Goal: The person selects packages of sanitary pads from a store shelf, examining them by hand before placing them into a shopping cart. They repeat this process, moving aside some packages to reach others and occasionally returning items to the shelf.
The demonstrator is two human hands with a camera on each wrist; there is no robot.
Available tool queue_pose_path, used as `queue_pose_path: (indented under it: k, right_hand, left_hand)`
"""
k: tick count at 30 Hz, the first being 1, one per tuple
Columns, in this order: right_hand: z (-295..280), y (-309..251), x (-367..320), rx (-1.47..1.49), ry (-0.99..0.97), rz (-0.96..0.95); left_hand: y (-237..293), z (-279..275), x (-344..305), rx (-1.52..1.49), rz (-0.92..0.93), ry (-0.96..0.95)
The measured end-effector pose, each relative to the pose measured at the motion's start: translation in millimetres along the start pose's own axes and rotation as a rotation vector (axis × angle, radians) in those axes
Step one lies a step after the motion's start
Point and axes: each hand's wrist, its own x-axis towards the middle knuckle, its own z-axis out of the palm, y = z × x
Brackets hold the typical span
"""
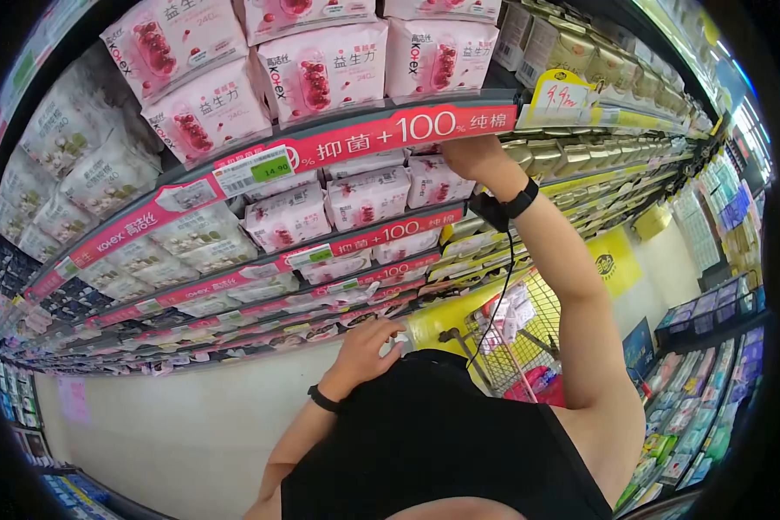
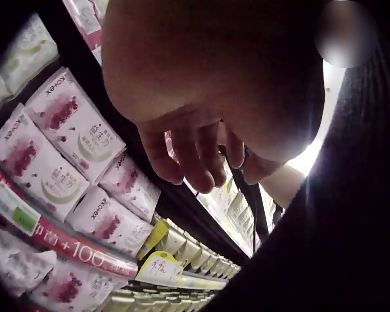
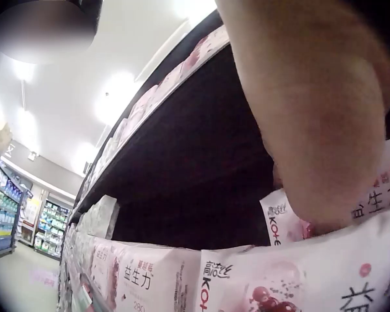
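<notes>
Store aisle, pale floor (image 1: 182,425), stocked shelves along both sides. Right hand (image 1: 478,158) is in under the upper red shelf strip (image 1: 390,128), near its right end, arm stretched out from the body. Fingertips go out of sight among the stock; cannot tell whether they pinch or lie spread. Pink Kotex packs (image 1: 433,180) sit on the tier below that strip, the rightmost one directly beside the hand. Right wrist view: the hand points down behind the front row, with one pack close by its fingers' side, partly covered by it.

Packs: soft, plump plastic wrap, pale pink, a cluster of dark red berries printed on the front, Kotex in red and black lettering, 益生力 in dark characters. A front pack in the right wrist view reads 280. More of the same design stand on the tier above.

Left hand (image 1: 366,351) hangs low before the black top (image 1: 442,433), fingers loosely bent and relaxed.

Farther out: white cotton-print packs (image 1: 204,238) to the left of the pink ones, green 14.90 price tag (image 1: 270,169) on the strip, yellow 9.9 sign (image 1: 561,94) to the right, shopping cart (image 1: 520,325) with goods inside.
</notes>
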Motion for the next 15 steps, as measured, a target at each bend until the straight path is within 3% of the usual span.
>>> queue_pose_path:
  k: [6,9,11,15]
  right_hand:
    - [-33,0,26,-0.007,-0.473,-0.173]
    - [-58,-10,41,0.018,-0.690,-0.088]
    - [-46,-2,31,0.155,-0.373,-0.152]
    - [-29,12,29,0.141,-0.326,-0.198]
  left_hand:
    - [-1,-1,3,0.019,-0.034,-0.062]
    - [-4,2,1,0.006,-0.046,-0.045]
    - [-2,0,-1,0.009,-0.043,-0.040]
    - [-3,-6,-8,0.013,-0.044,-0.053]
